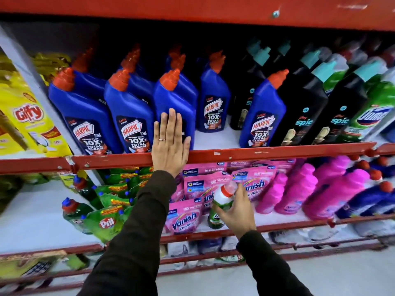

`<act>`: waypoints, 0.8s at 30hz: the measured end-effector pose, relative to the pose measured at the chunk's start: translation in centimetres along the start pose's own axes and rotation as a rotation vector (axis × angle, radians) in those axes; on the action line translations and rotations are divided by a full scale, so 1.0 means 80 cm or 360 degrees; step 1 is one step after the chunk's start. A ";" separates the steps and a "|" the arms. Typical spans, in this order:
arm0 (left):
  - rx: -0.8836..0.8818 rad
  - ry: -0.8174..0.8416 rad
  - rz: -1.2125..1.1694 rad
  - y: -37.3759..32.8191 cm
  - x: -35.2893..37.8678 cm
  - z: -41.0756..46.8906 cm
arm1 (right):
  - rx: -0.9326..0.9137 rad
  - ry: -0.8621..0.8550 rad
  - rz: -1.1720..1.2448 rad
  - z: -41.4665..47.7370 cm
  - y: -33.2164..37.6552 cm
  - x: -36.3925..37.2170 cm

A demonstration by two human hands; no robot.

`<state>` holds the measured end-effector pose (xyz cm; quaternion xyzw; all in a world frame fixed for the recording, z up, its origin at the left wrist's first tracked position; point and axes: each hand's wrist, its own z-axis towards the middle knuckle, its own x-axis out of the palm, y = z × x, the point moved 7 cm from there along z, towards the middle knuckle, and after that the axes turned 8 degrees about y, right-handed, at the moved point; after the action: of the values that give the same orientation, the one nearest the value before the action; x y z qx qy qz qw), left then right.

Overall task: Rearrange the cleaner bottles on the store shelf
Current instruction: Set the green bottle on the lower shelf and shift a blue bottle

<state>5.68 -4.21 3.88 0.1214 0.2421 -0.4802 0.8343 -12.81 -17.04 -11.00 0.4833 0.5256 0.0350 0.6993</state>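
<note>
The left hand (170, 140) lies flat, fingers together, palm pressed on the front of the third blue plastic Harpic bottle with an orange cap (174, 99), which stands upright on the red metal shelf (277, 151). Lower, the right hand (237, 210) grips a small green bottle with a red-and-white cap (221, 202), tilted, below the gap just right.

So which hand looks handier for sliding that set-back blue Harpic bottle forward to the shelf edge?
Probably the left hand: it lies flat and free on the neighbouring front bottle, beside the set-back blue bottle. The right hand is lower, holding a small bottle.
</note>
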 end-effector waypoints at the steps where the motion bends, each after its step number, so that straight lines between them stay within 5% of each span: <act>1: -0.0001 0.0001 -0.0013 0.000 0.000 0.000 | 0.0016 0.0010 0.0000 -0.001 -0.005 0.005; 12: -0.0011 -0.0021 -0.0025 0.003 0.006 -0.001 | -0.0044 0.0040 0.0053 -0.006 0.000 -0.006; 14: -0.0017 -0.0029 -0.0024 0.003 0.006 -0.002 | -0.0197 -0.0125 0.0264 -0.011 0.021 -0.032; 19: -0.0006 -0.0012 -0.0048 0.005 0.007 -0.004 | -0.0683 -0.1057 0.0351 -0.007 0.118 -0.161; 24: -0.0019 -0.0007 -0.0026 0.004 0.005 -0.003 | -0.0374 -0.1038 -0.0177 0.050 0.185 -0.244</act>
<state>6.04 -4.29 3.43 0.1133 0.2441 -0.4858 0.8316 -11.62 -22.60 13.14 0.3559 0.2924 -0.0992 0.8820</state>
